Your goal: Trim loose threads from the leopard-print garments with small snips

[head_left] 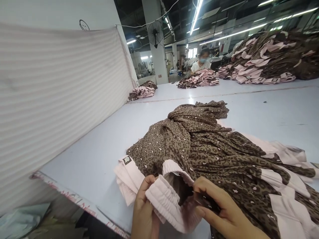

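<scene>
A gathered pink elastic waistband (163, 196) of a brown leopard-print garment is held up at the near table edge, its opening facing me. My left hand (144, 209) pinches the band's left side between thumb and fingers. On the right side, my right hand (221, 205) is closed on the band's edge; something dark shows between its thumb and forefinger, and I cannot make out whether it is fabric or a tool. Behind both hands lies a heap of leopard-print garments (169, 139). Another pink band with a black label (127, 160) lies just left of the held one.
The pale table (99, 149) has a marked, worn front edge. A whitish sheet (62, 83) hangs along the left. Garment piles stand at the back left (144, 90), back middle (199, 79) and, much taller, back right (269, 59). A masked person (203, 63) is beyond the table.
</scene>
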A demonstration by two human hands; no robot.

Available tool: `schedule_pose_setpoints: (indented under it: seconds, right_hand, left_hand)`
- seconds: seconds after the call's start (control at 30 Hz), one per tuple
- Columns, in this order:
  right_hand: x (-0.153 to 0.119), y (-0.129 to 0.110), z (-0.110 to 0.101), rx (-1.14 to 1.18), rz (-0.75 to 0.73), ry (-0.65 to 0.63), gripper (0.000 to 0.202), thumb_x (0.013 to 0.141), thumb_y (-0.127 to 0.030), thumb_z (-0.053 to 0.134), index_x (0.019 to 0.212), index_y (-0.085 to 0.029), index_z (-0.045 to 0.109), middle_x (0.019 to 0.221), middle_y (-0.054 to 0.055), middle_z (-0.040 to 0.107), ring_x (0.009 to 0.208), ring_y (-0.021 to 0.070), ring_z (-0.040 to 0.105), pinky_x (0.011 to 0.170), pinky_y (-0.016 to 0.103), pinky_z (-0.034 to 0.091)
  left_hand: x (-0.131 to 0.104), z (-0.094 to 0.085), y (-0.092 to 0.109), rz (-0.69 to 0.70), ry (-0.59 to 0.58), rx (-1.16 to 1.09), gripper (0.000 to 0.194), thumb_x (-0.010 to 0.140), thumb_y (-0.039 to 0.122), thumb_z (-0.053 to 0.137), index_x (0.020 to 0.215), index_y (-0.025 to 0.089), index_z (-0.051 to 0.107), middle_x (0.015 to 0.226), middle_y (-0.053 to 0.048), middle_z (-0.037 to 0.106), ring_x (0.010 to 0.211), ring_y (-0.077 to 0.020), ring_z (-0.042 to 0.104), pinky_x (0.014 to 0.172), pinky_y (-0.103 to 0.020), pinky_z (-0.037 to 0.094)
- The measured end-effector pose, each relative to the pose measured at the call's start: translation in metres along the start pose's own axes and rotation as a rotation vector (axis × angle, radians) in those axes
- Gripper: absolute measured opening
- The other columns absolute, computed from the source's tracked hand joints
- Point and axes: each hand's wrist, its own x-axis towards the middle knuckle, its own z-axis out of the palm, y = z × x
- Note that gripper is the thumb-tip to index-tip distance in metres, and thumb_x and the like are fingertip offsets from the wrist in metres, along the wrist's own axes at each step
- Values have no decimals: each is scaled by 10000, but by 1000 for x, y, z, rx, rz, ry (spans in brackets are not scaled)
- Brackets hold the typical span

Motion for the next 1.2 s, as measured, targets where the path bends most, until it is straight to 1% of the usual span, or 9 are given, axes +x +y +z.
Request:
schedule_pose_setpoints:
  seconds: [0.13, 0.23, 0.4, 0.57, 0.73, 0.87, 0.93, 1.07, 1.2]
  right_hand:
    - [-4, 3, 7, -61, 9, -70, 100, 835, -305, 590, 834, -221, 536, 784, 5, 585, 684, 169, 564, 612, 244, 448]
    - [-8, 8, 11, -129, -6, -78, 115, 792, -314, 635, 829, -229, 566, 766, 4, 631, 641, 171, 595, 573, 232, 463]
    - [-8, -2, 8, -226, -31, 78, 169, 867, -406, 550, 916, -250, 590, 778, 15, 656, 629, 188, 624, 569, 246, 503]
    - [0, -21, 12, -332, -149, 33, 205, 941, -411, 445, 963, -246, 564, 767, 31, 642, 626, 184, 631, 568, 248, 499]
    - [3, -1, 33, -389, -290, 18, 254, 964, -409, 375, 876, -223, 522, 678, 9, 566, 523, 154, 569, 450, 227, 412]
    - [2, 4, 40, -418, -264, 7, 217, 958, -358, 367, 893, -219, 521, 696, 18, 563, 533, 161, 564, 441, 231, 381]
    - [4, -1, 39, -436, -272, 27, 204, 959, -314, 356, 874, -222, 517, 686, 17, 558, 519, 158, 559, 434, 227, 373]
    - [7, -14, 32, -475, -237, -38, 209, 962, -250, 368, 835, -214, 529, 691, 27, 579, 551, 162, 595, 465, 219, 415]
    - [6, -10, 29, -445, -224, 25, 250, 975, -333, 358, 815, -221, 513, 661, 16, 571, 516, 152, 592, 426, 207, 402]
  left_hand:
    - [1, 0, 0, -52, -12, -95, 354, 552, 300, 868, 765, 197, 604, 620, 52, 566, 563, -71, 511, 508, -134, 393]
    - [1, 0, 0, -66, -10, -123, 357, 554, 300, 870, 762, 201, 597, 610, 56, 549, 551, -77, 507, 500, -150, 398]
    - [-5, 3, -1, -44, -104, -98, 297, 623, 250, 823, 749, 211, 557, 633, 58, 548, 514, -72, 485, 479, -162, 394]
    - [-7, 8, -5, 37, -178, -56, 247, 660, 230, 795, 733, 192, 562, 707, 35, 577, 535, -65, 468, 458, -145, 355]
    - [-5, 6, -12, 92, -199, -28, 281, 603, 290, 837, 723, 182, 607, 775, 6, 604, 638, -98, 535, 532, -155, 410]
    - [-5, 5, -16, 95, -239, -15, 231, 655, 300, 797, 744, 199, 610, 803, 5, 595, 599, -85, 494, 459, -140, 332]
    - [-6, 5, -15, 89, -226, -6, 202, 673, 266, 782, 743, 196, 606, 791, 11, 581, 593, -76, 470, 467, -137, 327]
    - [-8, 6, -13, 51, -220, -10, 184, 684, 217, 760, 746, 201, 587, 740, 29, 554, 562, -65, 428, 498, -142, 352]
    - [-9, 7, -12, 18, -205, -16, 196, 684, 220, 759, 750, 199, 576, 738, 29, 556, 572, -68, 438, 509, -146, 357]
